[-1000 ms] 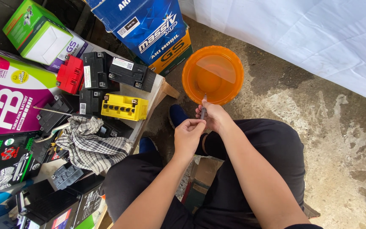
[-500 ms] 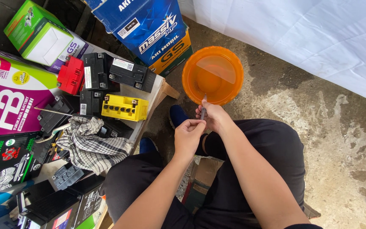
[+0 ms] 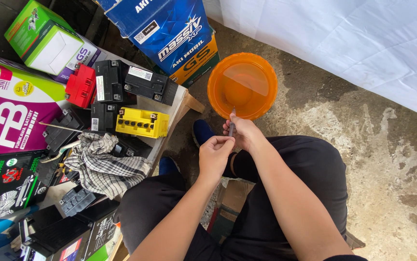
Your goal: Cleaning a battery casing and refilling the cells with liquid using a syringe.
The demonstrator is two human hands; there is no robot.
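Nothing has shifted: both hands, left hand point(image 3: 214, 153) and right hand point(image 3: 243, 134), stay pinched on a thin syringe-like tool point(image 3: 231, 124) dipping into the orange basin point(image 3: 261, 72)'s liquid; drawing appears underway

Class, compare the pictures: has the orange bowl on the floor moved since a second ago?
No. The orange bowl sits in the same spot beside the blue box, with both hands at its near rim as before.

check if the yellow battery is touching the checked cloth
Apart. The head view shows the yellow battery lying above the checked cloth, with a dark strip of black parts between the battery's lower edge and the cloth's top.
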